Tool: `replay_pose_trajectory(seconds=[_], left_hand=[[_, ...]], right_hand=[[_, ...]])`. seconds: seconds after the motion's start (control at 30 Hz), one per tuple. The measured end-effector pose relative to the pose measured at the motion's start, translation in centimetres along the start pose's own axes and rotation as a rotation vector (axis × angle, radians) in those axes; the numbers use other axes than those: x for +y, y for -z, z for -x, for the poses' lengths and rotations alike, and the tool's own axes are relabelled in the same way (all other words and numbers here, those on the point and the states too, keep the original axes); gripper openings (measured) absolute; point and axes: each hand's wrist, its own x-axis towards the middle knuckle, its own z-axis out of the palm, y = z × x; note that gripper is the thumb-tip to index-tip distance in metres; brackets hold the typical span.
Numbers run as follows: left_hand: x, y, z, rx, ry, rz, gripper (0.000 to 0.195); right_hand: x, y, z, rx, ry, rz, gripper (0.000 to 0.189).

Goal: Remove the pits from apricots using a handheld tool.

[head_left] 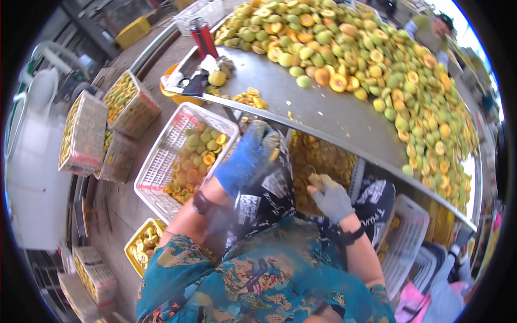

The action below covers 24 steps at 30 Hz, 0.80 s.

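Note:
My left hand (248,155), in a blue glove dusted with yellow bits, is over my left thigh beside a white plastic crate (151,161) partly filled with halved yellow-green fruit (204,145). Its fingers point toward the table edge; whether it holds anything cannot be told. My right hand (331,198), in a grey glove with stained, partly bare fingertips, is above a crate of yellow fruit pieces (323,157) between my knees. Its fingers are bent, and their contents are unclear. Ahead, a large heap of fruit (363,52) lies on the metal table (343,117).
A red bottle (204,38) and a small pile of fruit scraps (250,98) are on the table. Filled crates (87,137) stand at left, a yellow basket (131,246) lower left, a white crate (408,238) at right. Other people (430,32) are at upper right and lower right.

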Motion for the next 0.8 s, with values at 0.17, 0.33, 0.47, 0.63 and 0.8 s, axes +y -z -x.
replay_pose_trajectory(seconds=[0.17,0.33,0.47,0.63,0.8], left_hand=[[-6.5,11.3,1.2,-0.363,0.539,-0.395,0.034],[-13.7,18.5,-0.1,-0.117,0.615,-0.332,0.044],[-21.5,20.8,-3.5,0.25,0.954,0.224,0.05],[-29.0,21.4,-3.6,0.455,1.071,0.547,0.051],[-36.9,27.9,-1.5,0.325,0.59,-0.215,0.029]], right_hand=[[-0.6,3.1,-2.9,-0.096,0.032,-0.116,0.046],[0.3,6.4,-8.8,0.149,0.065,0.128,0.043],[4.2,6.7,-13.0,0.252,0.065,0.369,0.046],[5.1,6.3,-14.7,0.231,0.094,0.476,0.046],[4.0,5.9,-14.0,0.298,0.234,0.483,0.037]])
